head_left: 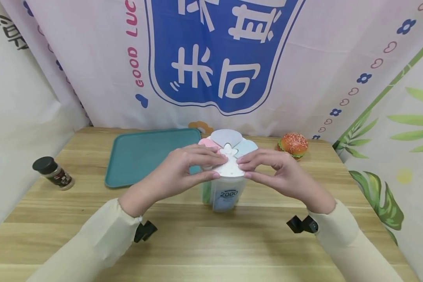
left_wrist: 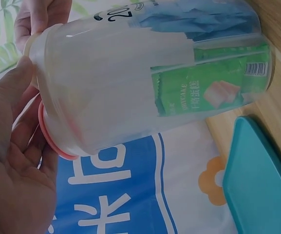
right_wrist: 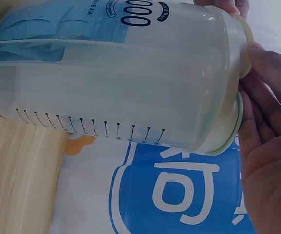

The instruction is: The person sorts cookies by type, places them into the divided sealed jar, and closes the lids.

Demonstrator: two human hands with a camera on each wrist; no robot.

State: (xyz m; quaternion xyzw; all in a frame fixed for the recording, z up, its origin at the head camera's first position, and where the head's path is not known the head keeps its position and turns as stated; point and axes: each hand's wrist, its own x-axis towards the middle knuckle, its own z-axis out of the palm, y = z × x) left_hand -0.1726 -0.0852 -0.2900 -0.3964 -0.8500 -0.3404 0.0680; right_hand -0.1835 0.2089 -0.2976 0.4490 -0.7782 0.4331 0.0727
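Note:
A clear plastic storage canister (head_left: 227,197) stands upright on the table, marked 2000 on its front. Its lid (head_left: 232,169) has petal-shaped flaps in white, pink, lavender and pale blue-green. My left hand (head_left: 183,164) pinches the lid's near white part from the left, thumb at the front edge and fingers on top. From the right, my right hand (head_left: 276,168) pinches the same part in a similar way. Through the wall, the left wrist view shows a green snack packet (left_wrist: 208,87). Blue packets (right_wrist: 57,29) lie low inside in the right wrist view.
Behind my left hand lies a teal tray (head_left: 144,152). A black-capped seasoning jar (head_left: 54,173) stands at the table's left side. A toy hamburger (head_left: 293,145) sits at the back right. A printed curtain (head_left: 105,78) hangs along the table's back edge.

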